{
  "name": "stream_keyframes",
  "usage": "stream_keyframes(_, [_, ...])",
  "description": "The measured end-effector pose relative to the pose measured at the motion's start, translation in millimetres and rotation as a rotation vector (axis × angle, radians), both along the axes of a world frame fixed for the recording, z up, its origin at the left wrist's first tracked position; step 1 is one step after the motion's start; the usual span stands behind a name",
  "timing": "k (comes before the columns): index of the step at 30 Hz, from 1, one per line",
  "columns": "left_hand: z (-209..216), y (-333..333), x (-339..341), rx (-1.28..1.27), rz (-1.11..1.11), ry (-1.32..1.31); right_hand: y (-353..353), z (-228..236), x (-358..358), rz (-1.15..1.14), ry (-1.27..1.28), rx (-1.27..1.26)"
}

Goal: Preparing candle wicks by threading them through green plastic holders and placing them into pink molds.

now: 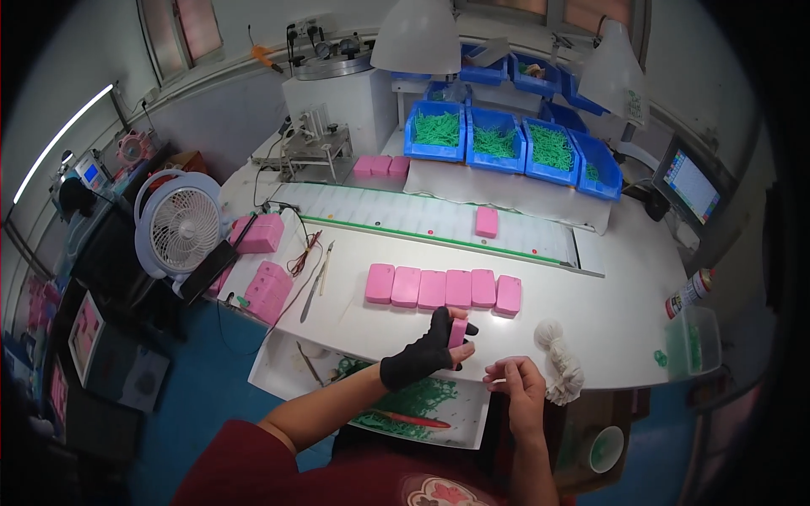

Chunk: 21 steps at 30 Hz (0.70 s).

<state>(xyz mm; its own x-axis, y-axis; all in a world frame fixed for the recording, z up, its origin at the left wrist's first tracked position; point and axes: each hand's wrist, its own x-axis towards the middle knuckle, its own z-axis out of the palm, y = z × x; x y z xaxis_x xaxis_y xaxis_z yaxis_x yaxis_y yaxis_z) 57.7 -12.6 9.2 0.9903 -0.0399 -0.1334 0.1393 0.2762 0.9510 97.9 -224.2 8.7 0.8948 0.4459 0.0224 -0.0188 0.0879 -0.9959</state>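
My left hand [428,352], in a black glove with bare fingertips, grips a small pink rectangular block [457,332] on edge over the table's front edge. Close by on the right, my bare right hand [521,386] has its fingers bent in toward the thumb; whatever is between the fingertips is too small to make out. Just beyond the left hand, several similar pink blocks [433,288] lie side by side in a row on the white table [354,314]. Another single pink block [487,222] rests farther back on the pale, green-edged track [396,221].
Below the table edge, an open drawer [278,358] holds green pieces and a red-handled tool [413,418]. A bundled white cloth [558,363] lies right of my hands. Blue bins [435,152] of green parts stand behind. Tweezers [314,291], a fan [181,223] and pink stacks [268,291] sit left.
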Motion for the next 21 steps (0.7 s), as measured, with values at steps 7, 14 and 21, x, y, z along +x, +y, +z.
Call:
stream_keyframes(7, [4.5, 6.2, -59.2, 0.676, 0.128, -0.28, 41.4, -0.9, -20.2, 0.39, 0.272, -0.002])
stream_keyframes(14, [14.5, -0.2, -62.9, 0.569, 0.044, -0.423, 38.5, -8.6, -28.0, 0.447, 0.452, 0.188])
stream_keyframes(21, [10.6, 1.6, -55.5, 0.534, -0.065, -0.429, 33.4, -9.1, -29.2, 0.452, 0.543, 0.351])
